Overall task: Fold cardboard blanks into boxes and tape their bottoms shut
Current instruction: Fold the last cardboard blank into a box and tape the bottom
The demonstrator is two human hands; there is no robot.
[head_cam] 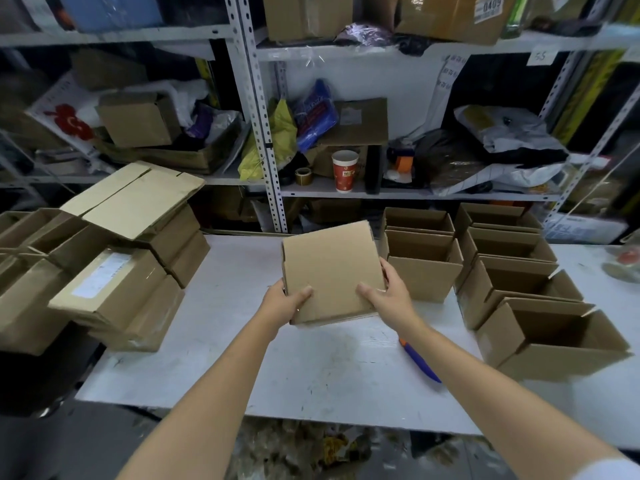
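Two-handed grip on a cardboard blank at frame centre, left hand curled round its lower left corner, right hand clasping its lower right corner, above a white table, open boxes in rows at right

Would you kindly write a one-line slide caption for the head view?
Left hand and right hand hold a cardboard blank over the table, open boxes lined up at right.
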